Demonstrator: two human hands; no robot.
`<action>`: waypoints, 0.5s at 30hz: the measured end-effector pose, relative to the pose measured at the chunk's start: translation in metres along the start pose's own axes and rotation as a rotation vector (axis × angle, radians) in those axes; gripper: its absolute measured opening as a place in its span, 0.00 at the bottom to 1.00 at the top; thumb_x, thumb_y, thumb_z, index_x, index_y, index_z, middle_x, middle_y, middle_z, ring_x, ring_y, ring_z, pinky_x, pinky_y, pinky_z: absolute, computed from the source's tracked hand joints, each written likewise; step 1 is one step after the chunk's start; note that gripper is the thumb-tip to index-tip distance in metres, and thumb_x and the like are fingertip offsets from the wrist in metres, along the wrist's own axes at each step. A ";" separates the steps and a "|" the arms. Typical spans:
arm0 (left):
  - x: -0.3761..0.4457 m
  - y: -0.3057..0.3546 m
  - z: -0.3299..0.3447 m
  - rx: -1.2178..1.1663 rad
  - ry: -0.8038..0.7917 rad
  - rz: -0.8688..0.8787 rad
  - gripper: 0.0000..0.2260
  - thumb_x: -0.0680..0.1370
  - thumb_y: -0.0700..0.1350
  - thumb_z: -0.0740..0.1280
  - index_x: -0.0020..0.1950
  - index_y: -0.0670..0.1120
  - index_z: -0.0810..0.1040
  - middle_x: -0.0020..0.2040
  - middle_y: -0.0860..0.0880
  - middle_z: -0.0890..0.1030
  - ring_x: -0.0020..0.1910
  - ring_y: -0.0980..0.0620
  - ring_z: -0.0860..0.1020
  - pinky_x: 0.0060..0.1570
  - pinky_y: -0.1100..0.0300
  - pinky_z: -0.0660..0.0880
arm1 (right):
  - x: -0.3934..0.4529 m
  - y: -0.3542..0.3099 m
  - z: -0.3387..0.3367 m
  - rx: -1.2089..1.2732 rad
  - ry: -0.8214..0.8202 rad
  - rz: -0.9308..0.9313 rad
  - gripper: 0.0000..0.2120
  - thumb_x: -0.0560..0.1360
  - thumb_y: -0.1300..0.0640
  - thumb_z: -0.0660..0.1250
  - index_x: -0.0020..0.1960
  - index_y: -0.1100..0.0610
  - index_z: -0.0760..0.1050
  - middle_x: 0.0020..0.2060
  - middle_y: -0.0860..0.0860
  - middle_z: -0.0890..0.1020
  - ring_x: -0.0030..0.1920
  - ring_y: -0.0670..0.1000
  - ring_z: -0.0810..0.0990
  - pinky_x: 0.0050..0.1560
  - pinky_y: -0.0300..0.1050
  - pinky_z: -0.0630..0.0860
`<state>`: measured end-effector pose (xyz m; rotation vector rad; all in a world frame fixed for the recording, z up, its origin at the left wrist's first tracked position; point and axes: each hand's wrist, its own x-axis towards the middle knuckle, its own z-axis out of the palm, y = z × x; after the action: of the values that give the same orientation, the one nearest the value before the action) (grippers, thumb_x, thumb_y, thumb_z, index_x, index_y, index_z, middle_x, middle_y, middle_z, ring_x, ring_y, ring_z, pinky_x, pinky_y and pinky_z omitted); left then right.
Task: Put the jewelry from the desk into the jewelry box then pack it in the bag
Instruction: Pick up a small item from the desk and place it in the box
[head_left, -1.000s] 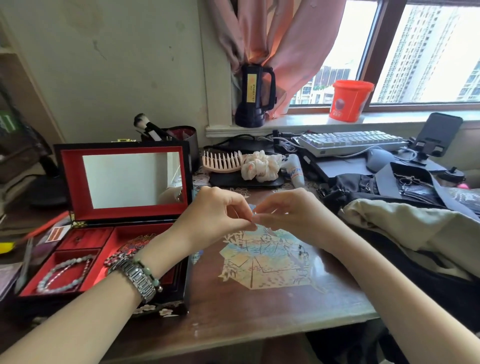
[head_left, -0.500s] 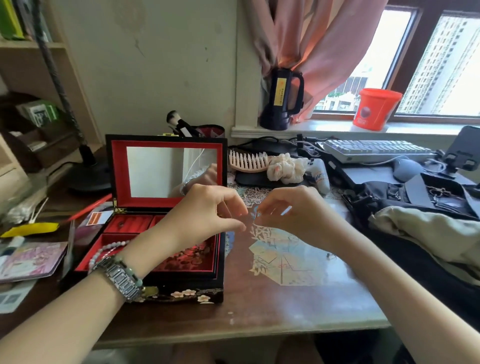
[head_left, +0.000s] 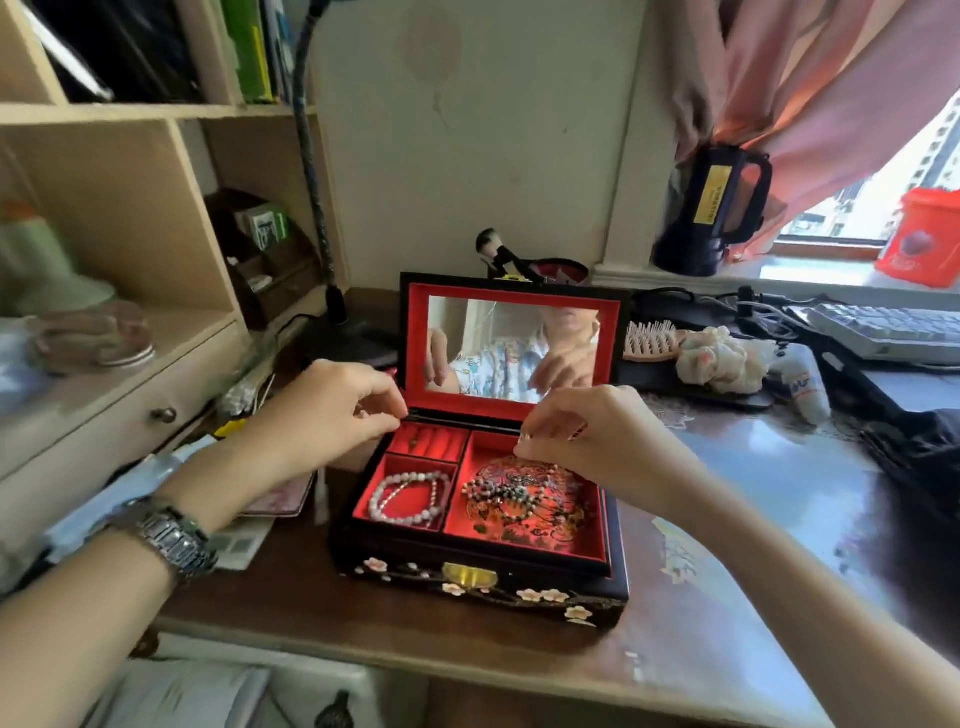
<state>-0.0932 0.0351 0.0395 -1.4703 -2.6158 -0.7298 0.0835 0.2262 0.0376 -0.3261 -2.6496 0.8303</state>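
Hovering over open jewelry box (head_left: 480, 558) at frame centre: left hand (head_left: 332, 410) pinched near hinge, right hand (head_left: 587, 436) pinched above large compartment, likely stretching fine chain for lowering; held item too thin to confirm. Pale bead bracelet (head_left: 408, 496) in lower-left compartment, dark beads (head_left: 504, 491) right. Bag (head_left: 914, 447) waiting at right edge of surface (head_left: 753, 597).

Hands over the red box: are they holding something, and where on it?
It cannot be told. Left hand and right hand both pinch fingertips above the jewelry box, perhaps on a fine chain, but none shows.
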 end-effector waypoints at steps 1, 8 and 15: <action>-0.001 -0.005 -0.001 0.020 -0.013 0.016 0.04 0.72 0.43 0.72 0.43 0.52 0.82 0.42 0.57 0.81 0.42 0.61 0.78 0.44 0.64 0.74 | 0.004 -0.003 0.004 0.007 -0.008 -0.004 0.09 0.69 0.51 0.74 0.47 0.52 0.82 0.35 0.40 0.80 0.37 0.36 0.77 0.39 0.23 0.70; 0.001 -0.014 0.001 0.126 -0.087 0.153 0.06 0.76 0.45 0.67 0.51 0.52 0.81 0.47 0.60 0.75 0.51 0.60 0.75 0.55 0.58 0.73 | 0.022 -0.008 0.021 0.003 -0.060 -0.048 0.07 0.70 0.52 0.73 0.47 0.52 0.81 0.36 0.39 0.79 0.39 0.38 0.78 0.41 0.29 0.73; 0.002 -0.016 0.008 0.184 -0.170 0.388 0.15 0.77 0.37 0.64 0.61 0.52 0.77 0.58 0.55 0.78 0.58 0.58 0.72 0.58 0.60 0.72 | 0.032 -0.008 0.032 -0.050 -0.049 -0.104 0.09 0.71 0.52 0.73 0.49 0.55 0.82 0.37 0.43 0.80 0.39 0.40 0.78 0.43 0.28 0.74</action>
<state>-0.1059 0.0330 0.0267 -1.9680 -2.3131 -0.3279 0.0413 0.2136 0.0261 -0.1807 -2.7103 0.7493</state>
